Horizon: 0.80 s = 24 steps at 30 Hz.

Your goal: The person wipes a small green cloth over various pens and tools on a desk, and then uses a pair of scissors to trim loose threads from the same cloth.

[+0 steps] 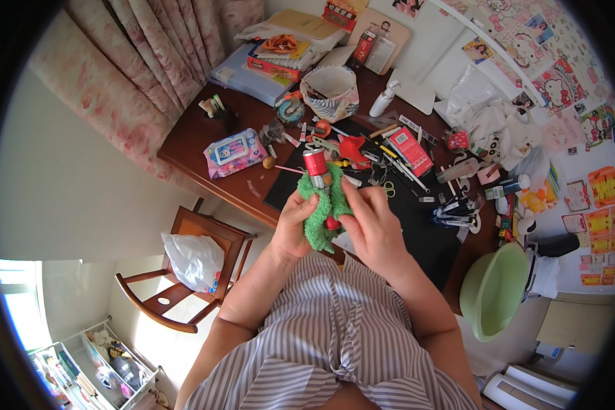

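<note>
A green fluffy cloth (316, 224) is wrapped around the middle of a red metal flashlight (315, 163) with a grey section and a button. The red top end sticks out above the cloth, and a bit of red shows at the lower end. On the left, my left hand (295, 224) grips the cloth and flashlight, its thumb on the cloth. My right hand (373, 224) pinches the cloth's right side between thumb and fingers. Both hands are held up before the near edge of the desk. The cloth hides the flashlight's middle.
A black desk mat (415, 225) bears pens, a red box (411, 150) and scissors (388, 189). Wet wipes (234, 153), a fabric basket (333, 105) and a white pump bottle (384, 98) stand on the desk. A green basin (493, 292) is at right, a wooden chair (182, 311) at left.
</note>
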Motion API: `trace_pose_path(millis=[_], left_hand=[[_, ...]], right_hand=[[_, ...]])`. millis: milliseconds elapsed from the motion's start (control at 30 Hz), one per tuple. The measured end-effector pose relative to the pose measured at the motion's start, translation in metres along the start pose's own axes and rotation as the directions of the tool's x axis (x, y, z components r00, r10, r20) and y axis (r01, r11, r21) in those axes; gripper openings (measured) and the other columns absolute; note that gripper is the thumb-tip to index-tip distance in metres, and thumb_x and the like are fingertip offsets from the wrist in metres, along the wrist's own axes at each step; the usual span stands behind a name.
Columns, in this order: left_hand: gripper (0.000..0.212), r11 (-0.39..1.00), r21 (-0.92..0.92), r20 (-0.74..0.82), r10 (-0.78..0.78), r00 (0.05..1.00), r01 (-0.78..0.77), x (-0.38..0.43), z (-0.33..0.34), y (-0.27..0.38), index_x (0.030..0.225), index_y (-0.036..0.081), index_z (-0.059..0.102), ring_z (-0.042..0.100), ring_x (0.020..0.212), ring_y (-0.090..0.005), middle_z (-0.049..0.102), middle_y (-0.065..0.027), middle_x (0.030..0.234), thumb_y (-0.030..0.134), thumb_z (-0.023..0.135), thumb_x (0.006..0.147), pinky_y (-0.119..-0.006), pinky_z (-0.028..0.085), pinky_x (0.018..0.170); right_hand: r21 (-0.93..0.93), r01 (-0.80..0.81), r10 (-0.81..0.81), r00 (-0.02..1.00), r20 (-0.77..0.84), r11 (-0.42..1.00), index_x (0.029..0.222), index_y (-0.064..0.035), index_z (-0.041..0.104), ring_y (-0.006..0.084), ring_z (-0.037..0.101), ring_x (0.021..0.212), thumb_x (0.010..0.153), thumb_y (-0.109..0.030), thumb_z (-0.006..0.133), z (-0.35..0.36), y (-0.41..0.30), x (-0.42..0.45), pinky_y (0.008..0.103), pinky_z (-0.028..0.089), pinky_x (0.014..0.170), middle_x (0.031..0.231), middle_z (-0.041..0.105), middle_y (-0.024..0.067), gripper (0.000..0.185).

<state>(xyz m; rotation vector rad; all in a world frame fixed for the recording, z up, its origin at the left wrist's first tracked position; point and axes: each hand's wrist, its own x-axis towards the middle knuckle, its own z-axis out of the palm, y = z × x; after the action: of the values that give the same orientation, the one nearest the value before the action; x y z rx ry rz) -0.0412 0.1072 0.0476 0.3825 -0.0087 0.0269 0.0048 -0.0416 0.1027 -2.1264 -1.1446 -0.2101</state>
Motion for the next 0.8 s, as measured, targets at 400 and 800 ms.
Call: trace_pose_path(millis=[400,800], left_hand=[[0.054,0.927,0.349,-0.049,0.163,0.985,-0.136,-0.005,-0.005,-0.017,0.126,0.003,0.047,0.053,0.105,-0.0132,0.057,-0.0037,0.112,-0.012,0.060,0.076,-0.029,0.042,0.092],[0.040,0.788,0.604,-0.090,0.215,0.972,-0.119,-0.003,-0.003,-0.011,0.120,0.001,0.051,0.052,0.098,-0.0098,0.058,-0.0028,0.108,-0.001,0.062,0.082,-0.024,0.042,0.087]], right_hand=[[-0.177,-0.034,0.021,0.997,-0.076,0.984,0.109,-0.0002,0.052,0.0231,0.057,0.063,0.069,0.000,0.059,0.025,0.019,-0.002,0.0310,0.047,0.051,0.081,0.052,0.0088,0.041],[-0.153,-0.057,0.040,0.993,-0.113,0.987,0.081,-0.0069,0.055,0.0178,0.055,0.050,0.072,-0.010,0.068,0.014,0.035,-0.005,0.0283,0.043,0.043,0.063,0.054,0.0037,0.016]])
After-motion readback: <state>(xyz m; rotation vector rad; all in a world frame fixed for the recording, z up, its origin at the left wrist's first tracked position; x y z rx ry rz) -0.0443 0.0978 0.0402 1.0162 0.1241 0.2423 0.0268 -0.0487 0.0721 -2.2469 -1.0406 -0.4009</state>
